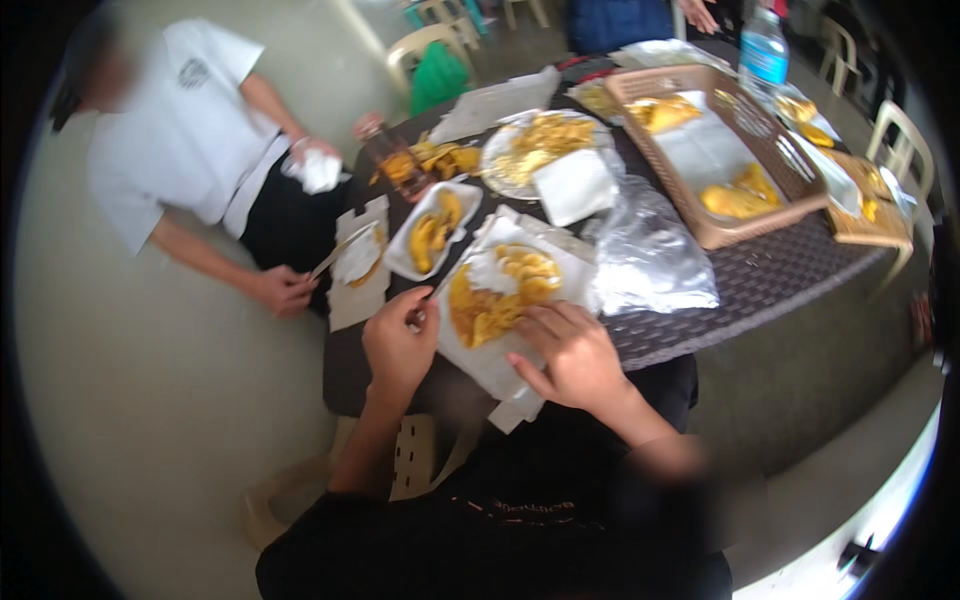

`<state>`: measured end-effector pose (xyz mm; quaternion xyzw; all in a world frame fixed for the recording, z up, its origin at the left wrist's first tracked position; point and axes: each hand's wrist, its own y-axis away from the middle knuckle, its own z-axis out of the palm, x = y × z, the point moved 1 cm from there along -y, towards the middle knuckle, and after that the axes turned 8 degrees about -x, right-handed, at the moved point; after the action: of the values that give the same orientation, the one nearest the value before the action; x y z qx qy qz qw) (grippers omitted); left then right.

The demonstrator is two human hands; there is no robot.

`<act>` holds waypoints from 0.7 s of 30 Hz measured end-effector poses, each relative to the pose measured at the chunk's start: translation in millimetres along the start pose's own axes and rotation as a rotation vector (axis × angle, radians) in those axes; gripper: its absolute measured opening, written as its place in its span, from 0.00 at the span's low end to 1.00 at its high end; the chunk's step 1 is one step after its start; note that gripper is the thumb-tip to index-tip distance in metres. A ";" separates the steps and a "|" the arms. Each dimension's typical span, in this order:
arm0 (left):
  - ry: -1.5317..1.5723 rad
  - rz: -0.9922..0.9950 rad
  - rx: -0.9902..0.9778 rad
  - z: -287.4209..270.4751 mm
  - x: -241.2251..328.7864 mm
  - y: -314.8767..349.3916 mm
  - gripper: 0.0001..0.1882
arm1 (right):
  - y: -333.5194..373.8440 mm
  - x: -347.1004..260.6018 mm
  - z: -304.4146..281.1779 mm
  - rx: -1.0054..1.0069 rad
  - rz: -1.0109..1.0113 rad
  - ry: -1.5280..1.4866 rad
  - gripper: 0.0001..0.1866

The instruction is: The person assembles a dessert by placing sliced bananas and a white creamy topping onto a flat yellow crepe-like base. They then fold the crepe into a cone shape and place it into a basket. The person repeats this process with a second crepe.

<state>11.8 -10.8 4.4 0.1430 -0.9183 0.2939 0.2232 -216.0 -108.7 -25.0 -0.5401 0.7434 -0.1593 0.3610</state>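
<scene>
In front of me on white paper (480,375) lies a flat, round yellow pancake-like food (463,310). White cream (490,268) and yellow fruit slices (530,268) cover part of it. My right hand (572,358) rests fingertips on its right edge, fingers stretched and thumb apart. Just left of the paper, my left hand (400,338) is raised with its fingers curled into a pinch; whatever is between them is too small to tell. Beyond that hand stands a white foam tray (408,262) holding yellow fruit pieces (436,232).
A plate (497,183) of yellow food, paper napkins (575,187), a clear plastic bag (655,260) and a brown basket (715,232) crowd the dark woven table (690,325). A tumbler (395,165) stands far left. Another person (190,120) holds a utensil over cream-topped food at left.
</scene>
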 end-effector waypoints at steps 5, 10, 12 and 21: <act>-0.035 -0.023 -0.037 -9.2 2.3 15.4 0.10 | 0.6 -3.0 0.8 -0.006 0.026 -0.085 0.18; 0.005 -0.013 -0.091 -2.1 0.8 12.3 0.10 | 0.3 -2.4 -3.5 -0.007 0.056 -0.088 0.18; 0.017 -0.007 -0.103 0.1 1.2 10.8 0.10 | -0.3 -2.8 -2.6 -0.001 0.071 -0.089 0.19; 0.034 0.037 -0.089 8.0 -10.6 11.6 0.09 | -2.7 -0.5 -5.9 -0.038 0.123 -0.095 0.20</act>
<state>13.8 -5.1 -12.1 0.1108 -0.9292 0.2590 0.2393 -218.3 -110.1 -19.0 -0.5071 0.7602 -0.0968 0.3945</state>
